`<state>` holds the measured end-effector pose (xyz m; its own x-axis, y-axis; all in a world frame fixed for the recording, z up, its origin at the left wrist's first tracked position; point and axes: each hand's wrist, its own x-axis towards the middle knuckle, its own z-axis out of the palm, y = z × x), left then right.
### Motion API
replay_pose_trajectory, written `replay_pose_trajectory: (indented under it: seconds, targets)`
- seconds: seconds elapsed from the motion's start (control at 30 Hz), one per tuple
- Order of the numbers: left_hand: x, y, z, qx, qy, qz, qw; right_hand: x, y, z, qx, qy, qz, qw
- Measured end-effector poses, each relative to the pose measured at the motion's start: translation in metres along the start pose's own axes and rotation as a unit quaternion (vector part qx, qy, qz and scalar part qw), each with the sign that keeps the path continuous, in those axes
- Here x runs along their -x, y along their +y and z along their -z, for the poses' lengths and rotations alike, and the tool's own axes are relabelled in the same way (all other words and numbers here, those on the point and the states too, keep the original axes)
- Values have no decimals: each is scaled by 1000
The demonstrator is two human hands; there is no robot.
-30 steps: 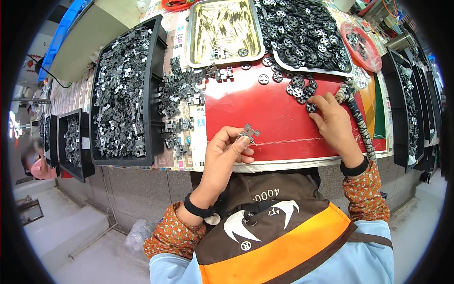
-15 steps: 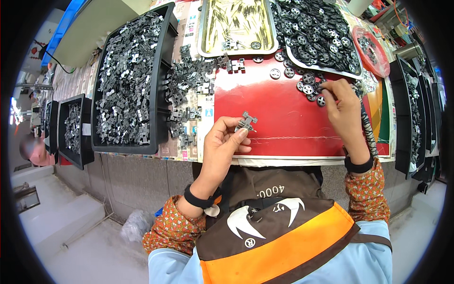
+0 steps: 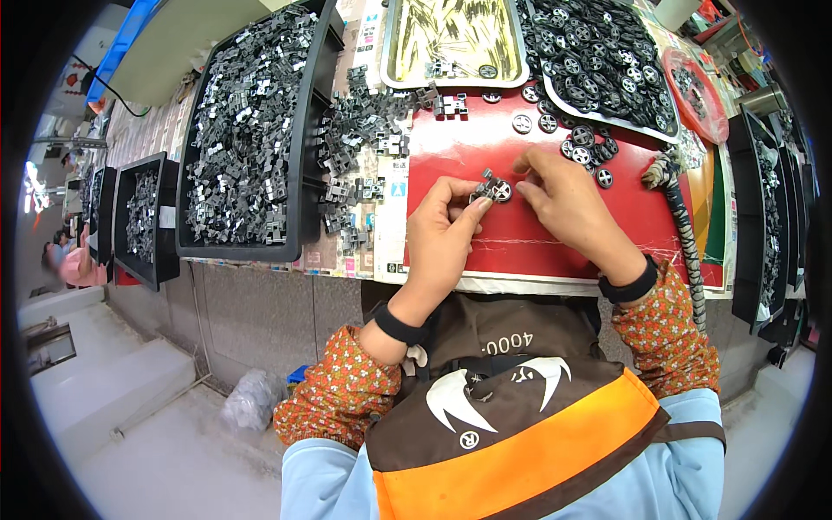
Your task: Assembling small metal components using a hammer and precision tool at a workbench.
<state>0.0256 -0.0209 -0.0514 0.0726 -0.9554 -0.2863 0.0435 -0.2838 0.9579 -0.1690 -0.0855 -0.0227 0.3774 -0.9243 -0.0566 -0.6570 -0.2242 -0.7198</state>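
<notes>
My left hand (image 3: 446,227) is closed, pinching a small grey plastic toy car chassis (image 3: 485,180) between thumb and fingers. A black toy wheel with silver spokes (image 3: 501,191) sits at the chassis' right side, by the thumb tip; whether it is fully on the axle I cannot tell. Just right of it is my right hand (image 3: 563,204), its thumb and bent fingers apart with nothing seen between them. Loose wheels (image 3: 581,137) lie on the red board (image 3: 555,247) beyond my right hand. Grey chassis pieces (image 3: 450,107) lie at the board's far left corner.
Left stands a large black crate (image 3: 305,204) of grey parts, with more parts heaped beside it. Behind the board are a metal tray (image 3: 451,84) of thin pins and a tray of wheels (image 3: 598,74). A wrapped rod (image 3: 685,234) and a red bowl (image 3: 712,104) are right.
My right hand has moved left from the loose wheels to the chassis in my left hand. A wheel now shows at the chassis' side. The whole view has shifted slightly.
</notes>
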Motion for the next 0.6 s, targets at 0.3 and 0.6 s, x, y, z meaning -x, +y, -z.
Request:
replay_pose_trajectory:
  seconds: [0.3, 0.6]
  targets:
    - [-13, 6, -17, -106, 42, -70, 991, 25, -2, 24, -49, 21, -35, 998]
    - [-13, 3, -19, -130, 53, -86, 986, 37, 6, 25, -51, 16, -21, 998]
